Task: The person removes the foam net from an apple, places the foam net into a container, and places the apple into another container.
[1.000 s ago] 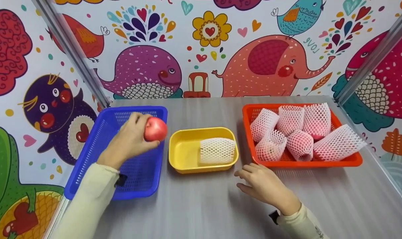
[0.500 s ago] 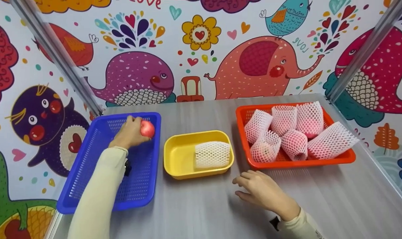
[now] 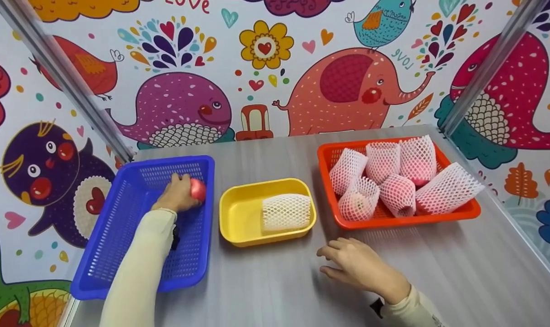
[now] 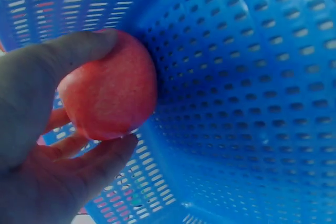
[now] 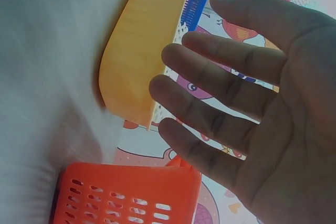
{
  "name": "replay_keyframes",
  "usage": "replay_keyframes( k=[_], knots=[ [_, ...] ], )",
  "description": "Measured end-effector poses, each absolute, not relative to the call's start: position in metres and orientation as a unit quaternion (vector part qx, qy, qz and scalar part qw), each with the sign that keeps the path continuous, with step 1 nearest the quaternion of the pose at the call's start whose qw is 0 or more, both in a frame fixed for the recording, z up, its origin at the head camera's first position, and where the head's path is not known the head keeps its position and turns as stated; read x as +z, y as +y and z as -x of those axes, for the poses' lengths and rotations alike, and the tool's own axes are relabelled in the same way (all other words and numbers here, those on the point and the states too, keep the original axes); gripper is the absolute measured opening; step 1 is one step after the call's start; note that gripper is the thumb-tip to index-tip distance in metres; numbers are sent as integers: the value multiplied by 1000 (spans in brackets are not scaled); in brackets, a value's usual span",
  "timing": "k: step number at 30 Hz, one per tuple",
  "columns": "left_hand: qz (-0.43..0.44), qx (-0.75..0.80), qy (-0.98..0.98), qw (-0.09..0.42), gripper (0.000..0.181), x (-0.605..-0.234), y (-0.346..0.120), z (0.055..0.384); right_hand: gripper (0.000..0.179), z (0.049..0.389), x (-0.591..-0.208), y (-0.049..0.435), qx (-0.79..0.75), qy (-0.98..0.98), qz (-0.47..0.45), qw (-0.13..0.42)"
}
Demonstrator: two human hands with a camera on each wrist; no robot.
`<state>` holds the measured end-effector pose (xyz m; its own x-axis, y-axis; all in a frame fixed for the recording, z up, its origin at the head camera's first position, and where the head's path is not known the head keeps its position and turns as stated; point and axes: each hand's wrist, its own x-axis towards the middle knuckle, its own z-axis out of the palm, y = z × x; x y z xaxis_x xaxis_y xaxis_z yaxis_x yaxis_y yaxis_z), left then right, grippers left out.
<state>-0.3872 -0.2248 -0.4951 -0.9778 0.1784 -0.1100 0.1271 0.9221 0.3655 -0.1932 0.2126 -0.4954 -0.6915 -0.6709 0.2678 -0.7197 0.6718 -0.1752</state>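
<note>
Inside the blue basket (image 3: 141,227), my left hand (image 3: 175,194) holds a red apple (image 3: 197,189) near the basket's right wall. The left wrist view shows the thumb on one side of the apple (image 4: 113,90) and curled fingers on the other. My right hand (image 3: 359,268) hovers over the table in front of the red basket, holding nothing. Its fingers (image 5: 220,77) are spread and relaxed in the right wrist view. Between the baskets stands a yellow tub (image 3: 241,218) with a white foam net sleeve (image 3: 286,212) lying in its right half.
At the right, the red basket (image 3: 357,225) holds several apples in foam net sleeves (image 3: 397,193); one sleeve (image 3: 450,188) sticks out over its right rim. Printed wall panels (image 3: 257,91) and metal posts (image 3: 66,81) bound the grey table (image 3: 266,281).
My left hand has lowered the apple from above the blue basket's right rim down into the basket. The right hand stays nearly still. The head view has shifted slightly.
</note>
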Motion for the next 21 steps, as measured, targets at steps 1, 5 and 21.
replay_keyframes(
  k=[1,5,21],
  knots=[
    [-73,178,978,74,81,-494,-224,385,23,193,-496,212,135,-909,-384,90],
    [-61,162,982,76,78,-481,-215,376,23,192,-497,211,136,-909,-385,88],
    [-158,161,973,-45,62,-429,-163,291,24,189,-493,207,134,-909,-388,69]
  ],
)
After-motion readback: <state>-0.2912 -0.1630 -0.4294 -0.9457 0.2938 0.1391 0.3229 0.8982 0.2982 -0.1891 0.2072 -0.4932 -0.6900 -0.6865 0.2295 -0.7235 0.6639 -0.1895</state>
